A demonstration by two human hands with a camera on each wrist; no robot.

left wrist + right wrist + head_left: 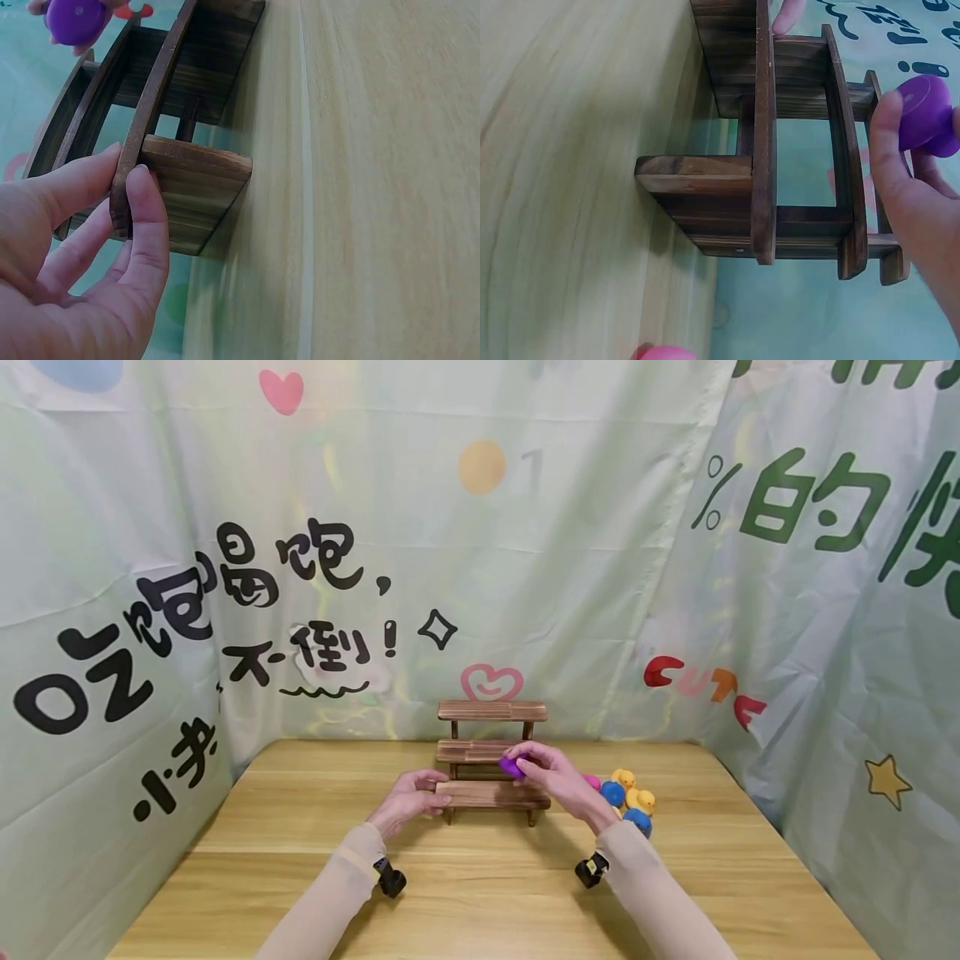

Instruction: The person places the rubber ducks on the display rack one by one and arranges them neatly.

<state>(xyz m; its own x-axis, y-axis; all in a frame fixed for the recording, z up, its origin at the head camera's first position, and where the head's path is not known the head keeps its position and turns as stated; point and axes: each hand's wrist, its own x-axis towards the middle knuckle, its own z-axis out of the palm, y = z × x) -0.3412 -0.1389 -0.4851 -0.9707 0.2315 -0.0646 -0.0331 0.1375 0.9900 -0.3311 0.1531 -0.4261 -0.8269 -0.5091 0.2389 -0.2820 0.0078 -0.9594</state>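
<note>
A small three-step wooden shelf (pixel 491 793) stands on the table, dark-grained with slatted side frames. At the left end of its lowest step, my left hand (pixel 409 799) pinches the board between thumb and fingers; the left wrist view shows this board (pixel 154 97) up close. My right hand (pixel 558 777) holds a purple rubber duck (pixel 512 767) between thumb and fingers, in front of the middle step. The duck's round underside (pixel 75 19) faces the left wrist camera. In the right wrist view the duck (pixel 926 112) is raised beside the upper steps, partly covered by the fingers.
Right of the shelf, beside my right forearm, sit several rubber ducks: yellow (pixel 642 800), blue (pixel 612 792) and pink (pixel 592 782). The wooden table (pixel 465 893) ends at printed cloth curtains (pixel 585 610) behind and on both sides.
</note>
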